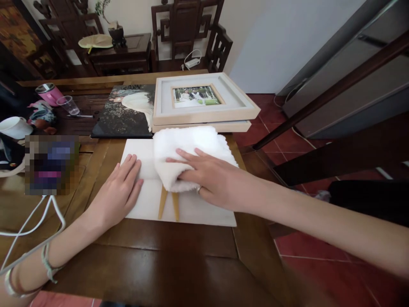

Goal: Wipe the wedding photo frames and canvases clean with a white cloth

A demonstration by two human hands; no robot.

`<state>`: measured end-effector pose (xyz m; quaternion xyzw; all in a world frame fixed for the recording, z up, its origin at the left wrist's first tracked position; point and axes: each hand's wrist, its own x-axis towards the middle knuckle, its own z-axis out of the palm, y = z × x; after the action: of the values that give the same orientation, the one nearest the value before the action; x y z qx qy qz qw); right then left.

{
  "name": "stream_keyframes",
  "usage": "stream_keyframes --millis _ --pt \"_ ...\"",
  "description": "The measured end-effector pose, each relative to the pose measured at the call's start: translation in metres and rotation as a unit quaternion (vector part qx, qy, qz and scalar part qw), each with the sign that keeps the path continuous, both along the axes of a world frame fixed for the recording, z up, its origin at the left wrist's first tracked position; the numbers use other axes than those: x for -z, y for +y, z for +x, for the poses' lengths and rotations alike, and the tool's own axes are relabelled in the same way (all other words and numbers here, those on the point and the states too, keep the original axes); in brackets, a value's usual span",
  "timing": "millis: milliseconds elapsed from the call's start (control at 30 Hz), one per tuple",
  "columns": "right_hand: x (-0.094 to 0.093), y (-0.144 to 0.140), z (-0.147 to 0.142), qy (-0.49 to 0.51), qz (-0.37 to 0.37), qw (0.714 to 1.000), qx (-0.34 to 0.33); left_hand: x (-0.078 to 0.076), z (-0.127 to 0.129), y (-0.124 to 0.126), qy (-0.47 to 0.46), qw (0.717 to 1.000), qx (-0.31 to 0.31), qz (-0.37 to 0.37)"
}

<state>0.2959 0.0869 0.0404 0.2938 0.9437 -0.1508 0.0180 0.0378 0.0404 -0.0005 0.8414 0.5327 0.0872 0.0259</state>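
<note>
A white panel (191, 209), the back of a frame with a wooden stand (168, 204), lies flat on the wooden table (153, 251). My left hand (119, 187) rests flat on its left part, fingers spread. My right hand (207, 177) presses a white fluffy cloth (182, 147) onto the panel's upper middle, fingers laid over the cloth.
Two stacked light frames (204, 102) with a photo lie behind the panel, a dark photo print (124, 113) to their left. A pink cup (49, 93), a clear plastic cup (68, 104), a white bowl (14, 127) and white cables (35, 217) sit at the left. Dark wooden chairs (188, 34) stand beyond.
</note>
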Motion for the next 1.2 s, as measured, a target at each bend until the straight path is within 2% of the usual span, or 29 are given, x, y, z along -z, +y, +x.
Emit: stream_keyframes --millis 133,267,467,600,733,833,1000,1100,1200 --pt "-0.001 0.003 -0.014 -0.049 0.030 0.998 0.035 0.001 0.000 0.001 -0.003 1.000 0.002 0.004" --pt "-0.006 -0.019 -0.026 -0.091 0.036 0.995 0.022 0.003 0.000 0.002 0.003 1.000 0.005 0.014" --pt "-0.007 -0.072 -0.029 0.024 0.021 0.995 -0.091 0.004 -0.002 0.003 0.011 1.000 0.014 0.002" --pt "-0.007 -0.084 -0.029 0.050 0.013 0.994 -0.094 0.003 -0.003 0.003 0.020 1.000 0.017 -0.014" --pt "-0.014 -0.067 -0.029 0.023 -0.008 0.996 -0.083 0.002 -0.004 0.002 0.020 1.000 0.012 -0.014" --pt "-0.016 -0.046 -0.030 -0.014 0.025 0.999 -0.044 0.002 -0.002 -0.001 0.015 1.000 0.004 -0.003" --pt "-0.008 -0.009 -0.033 -0.029 0.092 0.995 -0.001 0.002 -0.001 -0.003 0.010 1.000 0.002 0.002" --pt "-0.004 0.008 -0.036 -0.023 0.097 0.995 0.018 0.003 -0.001 -0.001 0.002 1.000 0.002 0.001" --pt "-0.004 0.010 -0.039 -0.038 0.092 0.995 0.022 0.003 -0.002 0.002 -0.005 1.000 0.003 0.001"
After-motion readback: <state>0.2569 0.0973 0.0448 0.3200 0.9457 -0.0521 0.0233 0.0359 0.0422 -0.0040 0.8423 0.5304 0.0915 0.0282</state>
